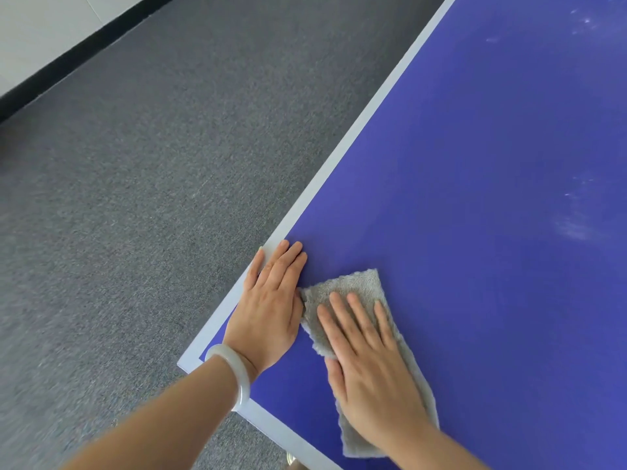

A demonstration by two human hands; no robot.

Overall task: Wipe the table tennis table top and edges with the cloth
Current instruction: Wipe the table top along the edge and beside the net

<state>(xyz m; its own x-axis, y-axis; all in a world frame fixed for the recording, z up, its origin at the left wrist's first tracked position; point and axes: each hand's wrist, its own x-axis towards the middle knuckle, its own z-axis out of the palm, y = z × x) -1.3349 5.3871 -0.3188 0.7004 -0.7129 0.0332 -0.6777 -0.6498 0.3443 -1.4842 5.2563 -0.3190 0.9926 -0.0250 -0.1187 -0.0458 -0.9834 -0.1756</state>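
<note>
Right hand (369,364), fingers (342,313) straight and apart, presses cloth (359,283) near desk (475,198) corner; left hand (271,300) flat, fingers together.

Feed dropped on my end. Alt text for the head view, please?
The right hand presses a grey cloth flat on the blue table near its corner, while the left hand rests flat beside it at the white edge line. Pale smudges show farther right on the top; grey carpet lies left of the table.

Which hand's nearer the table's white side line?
Left. The left hand lies flat with its fingertips on the white side line; the right hand presses the grey cloth further in on the blue table top.
</note>
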